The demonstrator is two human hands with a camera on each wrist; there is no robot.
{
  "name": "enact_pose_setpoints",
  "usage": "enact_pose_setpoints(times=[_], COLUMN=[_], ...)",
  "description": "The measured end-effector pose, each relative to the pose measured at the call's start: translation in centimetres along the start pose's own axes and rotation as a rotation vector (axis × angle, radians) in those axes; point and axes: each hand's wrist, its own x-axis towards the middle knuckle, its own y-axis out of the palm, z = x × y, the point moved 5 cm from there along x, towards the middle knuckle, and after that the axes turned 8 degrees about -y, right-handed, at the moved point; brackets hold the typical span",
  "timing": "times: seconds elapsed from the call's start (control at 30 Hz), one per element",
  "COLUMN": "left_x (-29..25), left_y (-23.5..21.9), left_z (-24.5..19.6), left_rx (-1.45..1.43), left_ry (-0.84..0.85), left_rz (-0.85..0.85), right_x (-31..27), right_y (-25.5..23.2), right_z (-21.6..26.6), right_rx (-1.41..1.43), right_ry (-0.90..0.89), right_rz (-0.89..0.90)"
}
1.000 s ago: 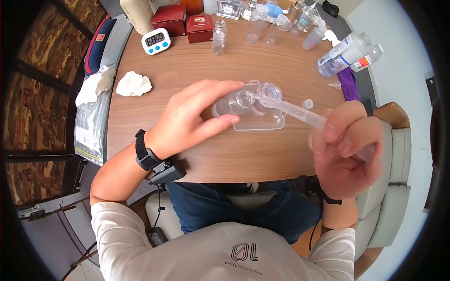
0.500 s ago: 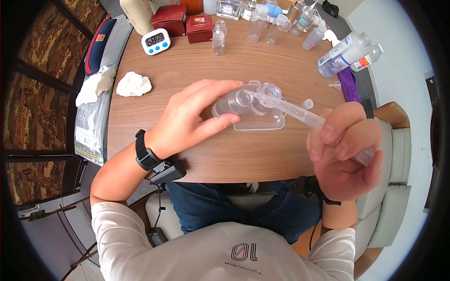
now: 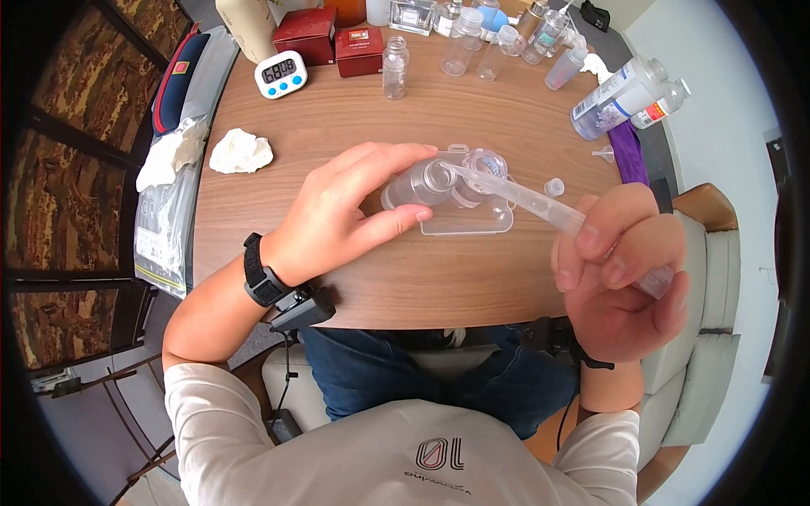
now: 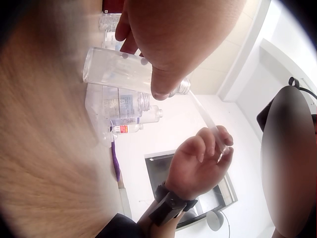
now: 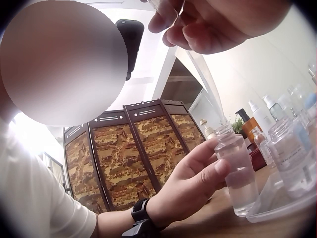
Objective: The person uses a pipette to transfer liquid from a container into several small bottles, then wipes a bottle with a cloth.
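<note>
My left hand [image 3: 346, 198] grips a small clear bottle [image 5: 242, 196], thumb on one side and fingers on the other. The bottle is uncapped and has clear liquid in it. With curled fingers, my right hand [image 3: 620, 278] holds a translucent plastic dropper pipette [image 3: 531, 202], its tip at the bottle's mouth. The pipette's bulb end is partly hidden in the right hand. Beside the bottle, a wide clear open jar [image 5: 292, 158] with print on its side stands on a clear plastic tray [image 3: 467, 225].
A small clear cap [image 3: 553, 187] lies right of the tray. Crumpled white tissue [image 3: 241, 152] is at the left, below a digital timer [image 3: 281, 75]. An empty clear bottle [image 3: 395, 69] stands further back. Larger labelled bottles [image 3: 612, 101] and a small funnel [image 3: 603, 153] are at the right.
The right hand has shifted slightly and its fingers have loosened a little round the pipette's bulb end. The left hand and bottle hold still.
</note>
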Motion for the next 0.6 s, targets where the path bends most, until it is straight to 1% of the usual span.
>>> enact_pose_setpoints(times=[0.17,0.23,0.27,0.33,0.37,0.4,0.47,0.5,0.57,0.6], left_x=[0.1,0.0,-0.1,0.0,0.0,0.0,0.0,0.0,0.0,0.0], left_y=[0.0,-0.1,-0.2,-0.1,-0.1,0.0,0.2,0.2,0.0,0.1], left_z=[-0.1,-0.2,-0.2,-0.1,0.0,0.0,-0.1,-0.1,-0.1,-0.1], left_rx=[0.005,-0.008,-0.008,-0.016,-0.019,-0.013,-0.018,-0.018,-0.017,-0.016], left_ry=[0.003,0.014,0.010,-0.023,-0.023,-0.008,0.014,0.004,-0.004,-0.018], left_rz=[0.010,0.001,-0.001,0.027,0.029,0.017,0.008,0.007,0.005,0.015], right_x=[0.0,0.2,0.3,0.4,0.5,0.6,0.6,0.7,0.6,0.7], right_y=[-0.2,-1.2,-1.5,-2.9,-3.4,-3.7,-3.5,-3.0,-2.0,-1.7], right_z=[-0.1,0.1,0.1,-0.3,-1.1,-2.0,-4.1,-4.2,-5.6,-5.9], right_rx=[-0.032,0.103,0.106,0.099,0.030,0.023,-0.033,-0.041,-0.077,-0.078], right_ry=[-0.031,-0.114,-0.111,-0.032,0.001,0.003,0.148,0.148,0.367,0.366], right_rz=[-0.003,-0.087,-0.085,-0.190,-0.185,-0.189,-0.152,-0.156,-0.190,-0.191])
